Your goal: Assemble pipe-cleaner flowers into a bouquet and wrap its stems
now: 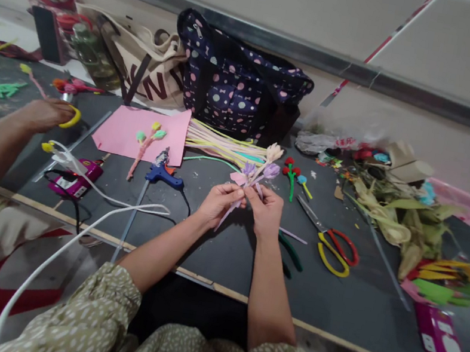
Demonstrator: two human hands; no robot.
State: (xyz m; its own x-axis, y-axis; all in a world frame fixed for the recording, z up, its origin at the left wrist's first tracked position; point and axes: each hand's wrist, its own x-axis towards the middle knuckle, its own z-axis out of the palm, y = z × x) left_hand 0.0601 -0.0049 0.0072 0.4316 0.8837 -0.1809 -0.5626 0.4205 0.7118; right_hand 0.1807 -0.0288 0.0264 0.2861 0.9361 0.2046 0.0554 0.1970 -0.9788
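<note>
Both hands meet over the dark table, pinching a small bunch of fuzzy pipe-cleaner flowers (270,171) in purple and cream. My left hand (220,202) closes on the pale purple stems from the left, while my right hand (267,211) grips them from the right. The exact hold of the fingertips is partly hidden. Behind the bunch lies a bundle of yellow and cream pipe cleaners (222,142). Red flowers on a green stem (291,180) rest just to the right. Dark green-handled pliers (292,250), partly covered, lie beside my right wrist.
Scissors (331,247) with red and yellow handles lie at right, near dry husks (399,223). A blue glue gun (164,176), pink sheet (121,125) and magenta power strip (75,178) with a white cable stand left. A co-worker's hand (52,116) holds yellow-handled scissors. Bags (238,79) line the back.
</note>
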